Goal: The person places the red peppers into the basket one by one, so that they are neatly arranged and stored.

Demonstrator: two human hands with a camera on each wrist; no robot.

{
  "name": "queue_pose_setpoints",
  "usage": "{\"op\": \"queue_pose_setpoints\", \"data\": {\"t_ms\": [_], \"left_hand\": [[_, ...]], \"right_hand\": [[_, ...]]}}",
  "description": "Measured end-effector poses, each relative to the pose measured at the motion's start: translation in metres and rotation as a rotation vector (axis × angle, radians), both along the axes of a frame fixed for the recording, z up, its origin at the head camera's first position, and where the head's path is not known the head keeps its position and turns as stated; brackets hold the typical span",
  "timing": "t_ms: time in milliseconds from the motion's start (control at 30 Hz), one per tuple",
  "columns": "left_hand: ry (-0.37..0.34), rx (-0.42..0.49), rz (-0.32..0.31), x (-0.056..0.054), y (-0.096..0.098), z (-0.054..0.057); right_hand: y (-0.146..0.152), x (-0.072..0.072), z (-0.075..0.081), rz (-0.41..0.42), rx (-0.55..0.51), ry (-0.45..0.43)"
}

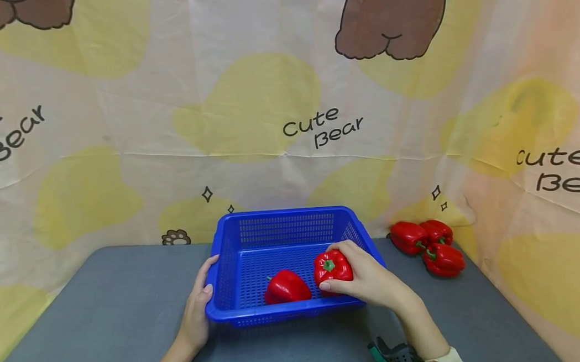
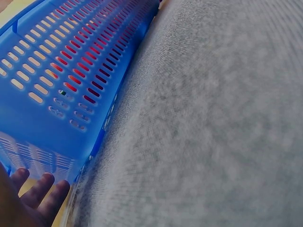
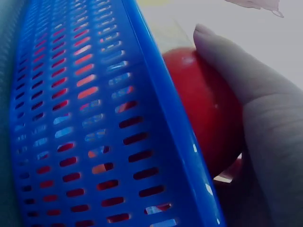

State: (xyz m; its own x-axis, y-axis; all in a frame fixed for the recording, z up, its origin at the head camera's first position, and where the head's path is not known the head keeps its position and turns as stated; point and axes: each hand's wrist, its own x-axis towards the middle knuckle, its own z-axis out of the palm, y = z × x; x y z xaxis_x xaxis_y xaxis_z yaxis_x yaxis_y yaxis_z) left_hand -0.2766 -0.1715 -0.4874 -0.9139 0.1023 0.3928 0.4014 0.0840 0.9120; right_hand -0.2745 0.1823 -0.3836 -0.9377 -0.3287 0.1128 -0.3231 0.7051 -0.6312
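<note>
A blue plastic basket [image 1: 290, 309] with slotted walls stands on the grey table. My left hand [image 1: 197, 314] rests against its left end, with a fingertip and the thumb at the rim. In the left wrist view, extended fingers [image 2: 52, 197] lie along the outer end wall. My right hand [image 1: 370, 275] grips a red bell pepper [image 1: 332, 268] at the basket's front right, thumb in front and fingers behind; its green stem faces the head camera. The right wrist view shows this pepper [image 3: 206, 109] above the rim. Another red bell pepper [image 1: 287, 287] lies inside, left of it.
Several red bell peppers [image 1: 444, 260] lie grouped on the table [image 1: 143, 301], right of the basket near the back. Behind the table hangs a patterned cloth [image 1: 246, 111]. A dark strap [image 1: 394, 355] is on my right wrist.
</note>
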Motion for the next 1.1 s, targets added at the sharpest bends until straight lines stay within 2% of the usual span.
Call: {"op": "queue_pose_setpoints", "data": {"t_ms": [100,267,367,533,633,1100], "left_hand": [[0.000,-0.001,-0.004,0.000,0.000,0.000],[0.003,0.002,-0.005,-0.001,0.001,0.000],[0.004,-0.002,0.005,-0.001,0.001,-0.001],[0.003,-0.007,0.010,0.000,0.001,-0.001],[-0.005,-0.008,0.011,0.001,0.001,0.000],[0.009,-0.010,0.006,0.001,0.000,-0.001]], "right_hand": [[-0.001,0.000,0.000,-0.043,-0.011,-0.009],[-0.002,-0.001,0.000,-0.063,-0.036,-0.039],[-0.004,-0.001,0.000,-0.048,-0.038,0.019],[-0.006,0.000,-0.001,-0.001,-0.006,0.191],[-0.008,0.000,-0.002,0.038,0.013,0.261],[-0.009,0.006,0.000,0.093,0.091,0.317]]}}
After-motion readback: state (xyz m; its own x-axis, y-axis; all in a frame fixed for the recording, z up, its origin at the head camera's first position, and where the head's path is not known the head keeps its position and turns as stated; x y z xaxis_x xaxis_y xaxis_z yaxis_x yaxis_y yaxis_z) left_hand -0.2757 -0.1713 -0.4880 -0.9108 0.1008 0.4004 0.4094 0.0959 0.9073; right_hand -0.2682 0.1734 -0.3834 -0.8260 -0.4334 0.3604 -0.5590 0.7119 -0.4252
